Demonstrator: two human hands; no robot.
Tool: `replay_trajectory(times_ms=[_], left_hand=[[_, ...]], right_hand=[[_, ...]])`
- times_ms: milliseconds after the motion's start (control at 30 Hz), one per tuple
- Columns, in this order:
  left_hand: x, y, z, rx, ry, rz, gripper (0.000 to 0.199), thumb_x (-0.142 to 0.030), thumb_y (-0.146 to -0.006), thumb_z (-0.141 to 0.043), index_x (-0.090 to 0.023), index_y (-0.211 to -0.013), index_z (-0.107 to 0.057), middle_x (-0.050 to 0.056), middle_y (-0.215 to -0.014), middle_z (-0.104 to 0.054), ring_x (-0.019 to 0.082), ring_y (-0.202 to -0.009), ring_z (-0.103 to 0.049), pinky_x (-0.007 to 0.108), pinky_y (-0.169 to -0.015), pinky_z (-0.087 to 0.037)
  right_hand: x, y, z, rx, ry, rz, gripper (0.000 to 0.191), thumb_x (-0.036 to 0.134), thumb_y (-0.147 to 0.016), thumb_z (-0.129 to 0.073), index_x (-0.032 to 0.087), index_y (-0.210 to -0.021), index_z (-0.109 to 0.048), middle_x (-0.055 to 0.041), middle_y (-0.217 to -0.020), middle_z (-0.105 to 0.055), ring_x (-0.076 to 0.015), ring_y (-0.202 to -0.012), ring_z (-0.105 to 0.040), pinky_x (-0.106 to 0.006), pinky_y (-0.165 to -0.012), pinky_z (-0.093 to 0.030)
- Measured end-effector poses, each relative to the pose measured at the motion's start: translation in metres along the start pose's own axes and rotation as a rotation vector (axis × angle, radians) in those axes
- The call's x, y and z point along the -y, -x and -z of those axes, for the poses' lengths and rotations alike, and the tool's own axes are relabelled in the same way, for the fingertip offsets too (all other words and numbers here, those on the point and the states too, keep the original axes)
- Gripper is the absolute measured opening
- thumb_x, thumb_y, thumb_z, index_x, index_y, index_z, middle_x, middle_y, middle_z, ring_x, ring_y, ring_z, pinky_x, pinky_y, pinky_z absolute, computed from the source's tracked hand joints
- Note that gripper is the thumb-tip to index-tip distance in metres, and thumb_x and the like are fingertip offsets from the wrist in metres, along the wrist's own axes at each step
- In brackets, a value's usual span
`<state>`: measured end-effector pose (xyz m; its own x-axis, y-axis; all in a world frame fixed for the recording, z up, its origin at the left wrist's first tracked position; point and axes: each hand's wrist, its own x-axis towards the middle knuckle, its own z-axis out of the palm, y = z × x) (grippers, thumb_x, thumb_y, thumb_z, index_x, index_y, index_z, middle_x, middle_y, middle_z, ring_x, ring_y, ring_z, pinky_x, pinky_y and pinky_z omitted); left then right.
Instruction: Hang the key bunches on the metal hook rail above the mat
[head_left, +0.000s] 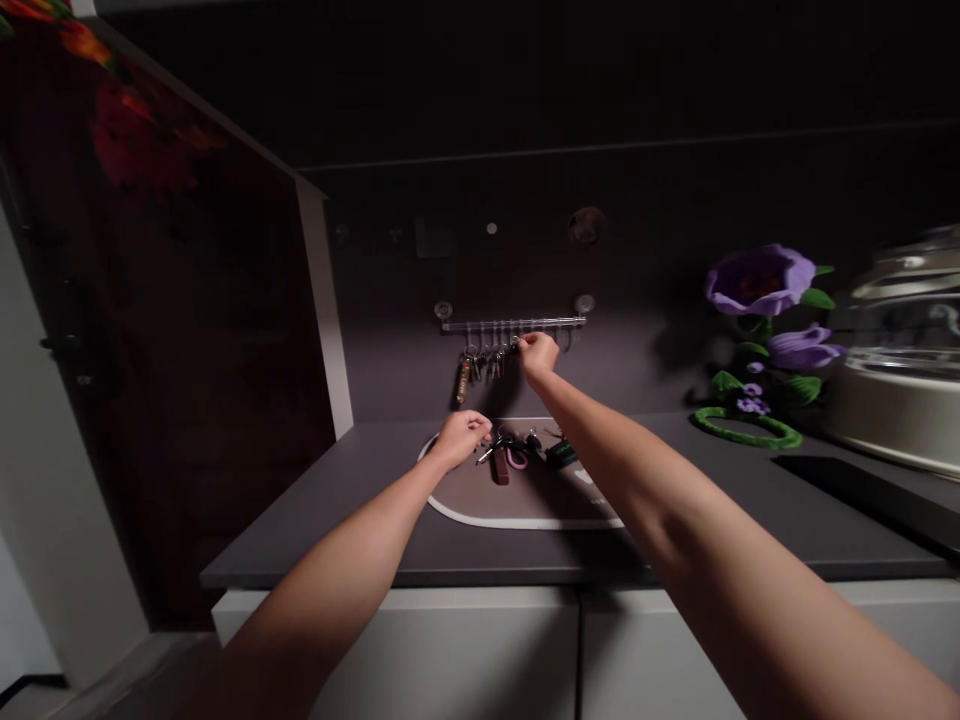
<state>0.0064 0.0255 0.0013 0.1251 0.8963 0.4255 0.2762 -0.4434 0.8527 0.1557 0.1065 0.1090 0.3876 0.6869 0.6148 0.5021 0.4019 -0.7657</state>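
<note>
My right hand (538, 355) is raised to the hook rail (514, 325) on the back wall. Its fingers are pinched at one of the hooks, around what looks like a small key ring. Several bunches of keys (495, 364) hang on the hooks to its left, one with a patterned brown key fob (463, 381). Lower down, my left hand (463, 438) hovers over the left part of the mat (480, 512), fingers curled together; what they hold, if anything, is hidden. Beside it lie loose keys (486, 454), a brown fob (501, 468), a pink loop (517, 459) and a black pouch-like item (561, 454).
Purple fabric flowers (761, 282) with a green ring base (746, 428) stand on the grey counter (330, 500) at right. Beyond them is a cream appliance with a clear cover (900, 390), a flat black object (862, 500) before it. A dark door (187, 400) is at left.
</note>
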Motion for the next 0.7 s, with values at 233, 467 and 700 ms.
replay_trajectory(times_ms=[233, 467, 700], left_hand=[[0.003, -0.002, 0.0, 0.016, 0.002, 0.003, 0.009, -0.021, -0.07, -0.058, -0.012, -0.069, -0.061, 0.002, -0.06, -0.062, 0.008, -0.047, -0.049, 0.02, -0.049, -0.037], [-0.001, 0.0, 0.0, 0.018, -0.008, 0.016, 0.01, -0.02, -0.072, -0.055, -0.011, -0.071, -0.059, 0.003, -0.061, -0.062, 0.007, -0.048, -0.047, 0.019, -0.048, -0.037], [0.0, -0.001, 0.0, 0.001, 0.023, 0.035, 0.01, -0.021, -0.072, -0.055, -0.011, -0.071, -0.059, 0.003, -0.061, -0.062, 0.006, -0.047, -0.047, 0.019, -0.047, -0.036]], right_hand=[[0.007, 0.002, 0.004, -0.003, 0.055, 0.02, 0.021, 0.019, -0.072, -0.052, 0.014, -0.084, -0.069, -0.0109, -0.086, -0.068, -0.0201, -0.083, -0.063, -0.029, -0.079, -0.045], [-0.004, 0.006, 0.001, 0.019, 0.065, 0.061, 0.022, 0.017, -0.073, -0.052, 0.013, -0.087, -0.069, -0.0107, -0.09, -0.069, -0.0179, -0.084, -0.062, -0.027, -0.08, -0.044], [-0.014, 0.008, -0.006, -0.002, 0.002, 0.042, 0.022, 0.019, -0.075, -0.052, 0.012, -0.088, -0.068, -0.0093, -0.089, -0.069, -0.0161, -0.083, -0.062, -0.024, -0.079, -0.044]])
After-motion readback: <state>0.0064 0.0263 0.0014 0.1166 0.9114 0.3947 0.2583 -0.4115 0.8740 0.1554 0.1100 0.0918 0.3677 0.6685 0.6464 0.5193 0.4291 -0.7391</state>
